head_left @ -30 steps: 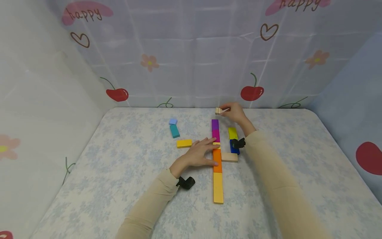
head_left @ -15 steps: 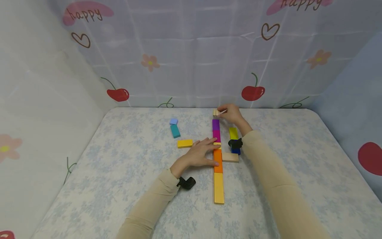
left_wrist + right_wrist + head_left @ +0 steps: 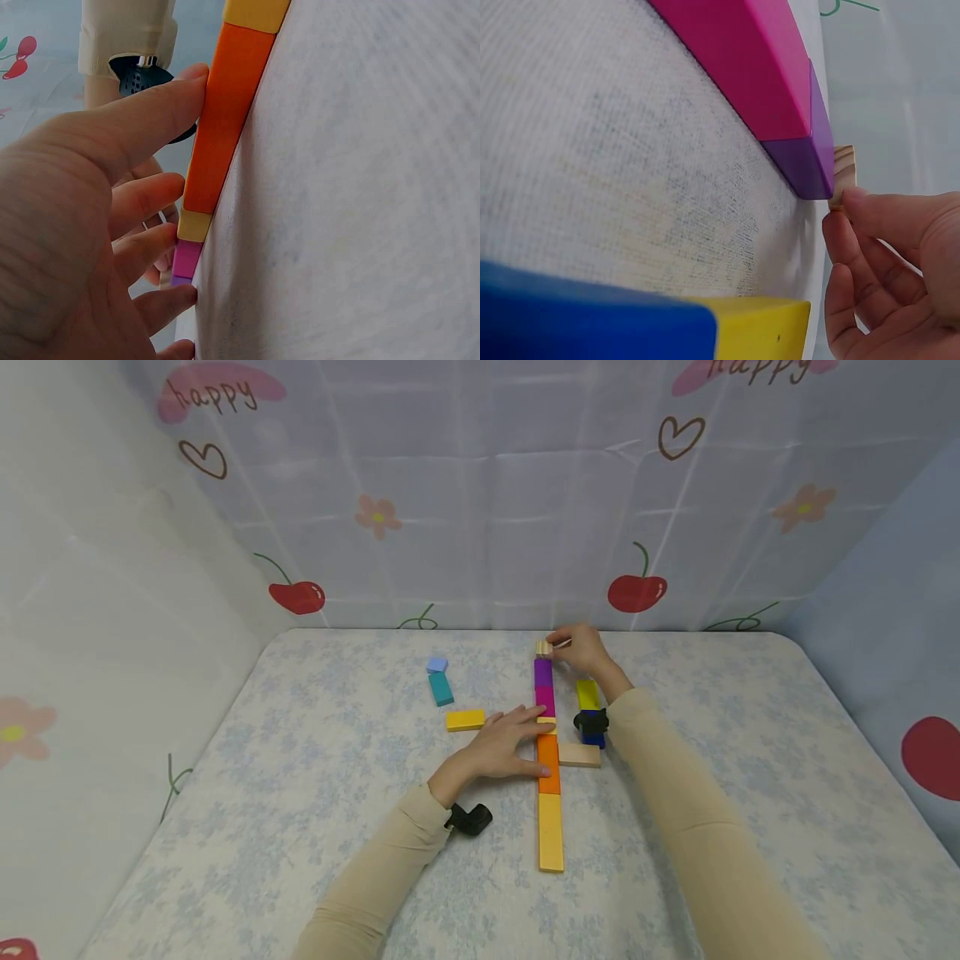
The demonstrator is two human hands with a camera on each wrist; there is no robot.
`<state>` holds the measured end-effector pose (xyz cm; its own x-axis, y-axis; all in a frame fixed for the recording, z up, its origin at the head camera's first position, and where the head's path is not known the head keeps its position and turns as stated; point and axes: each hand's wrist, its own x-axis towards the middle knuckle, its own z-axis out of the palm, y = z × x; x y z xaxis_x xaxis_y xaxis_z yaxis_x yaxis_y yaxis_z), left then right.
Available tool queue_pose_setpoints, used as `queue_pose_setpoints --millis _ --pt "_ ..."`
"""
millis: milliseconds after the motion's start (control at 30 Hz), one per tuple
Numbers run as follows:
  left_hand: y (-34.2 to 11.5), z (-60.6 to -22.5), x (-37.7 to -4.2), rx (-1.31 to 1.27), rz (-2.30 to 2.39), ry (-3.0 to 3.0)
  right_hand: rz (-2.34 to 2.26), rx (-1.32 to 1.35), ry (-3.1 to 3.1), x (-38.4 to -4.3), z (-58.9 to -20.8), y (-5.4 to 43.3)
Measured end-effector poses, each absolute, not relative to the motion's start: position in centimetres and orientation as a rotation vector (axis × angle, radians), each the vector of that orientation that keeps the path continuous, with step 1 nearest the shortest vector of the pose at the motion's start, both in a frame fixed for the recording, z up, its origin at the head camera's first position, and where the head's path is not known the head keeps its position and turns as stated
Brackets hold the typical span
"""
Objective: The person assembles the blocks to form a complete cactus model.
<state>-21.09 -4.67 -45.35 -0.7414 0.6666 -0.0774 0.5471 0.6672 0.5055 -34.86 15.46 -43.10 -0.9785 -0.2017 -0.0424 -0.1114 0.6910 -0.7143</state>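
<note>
Near and left of the purple rectangular block (image 3: 543,672): left hand (image 3: 498,749), fingers spread | just beyond it: pale unpainted wooden block (image 3: 542,650), long axis unclear | beyond, rightward: right hand (image 3: 587,650), nearer, pinching that wooden block

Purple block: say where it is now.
In the head view, the purple block sits right of centre near the far edge of the table, between the magenta block and the wooden block pinched by the right hand.
</note>
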Motion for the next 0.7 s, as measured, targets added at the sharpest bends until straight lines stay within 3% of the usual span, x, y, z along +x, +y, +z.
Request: queue_pose_setpoints --millis 700 --pt "-4.69 -45.41 -21.14 0.97 0.691 2.623 -1.169 -0.203 2.729 -35.03 -43.51 15.37"
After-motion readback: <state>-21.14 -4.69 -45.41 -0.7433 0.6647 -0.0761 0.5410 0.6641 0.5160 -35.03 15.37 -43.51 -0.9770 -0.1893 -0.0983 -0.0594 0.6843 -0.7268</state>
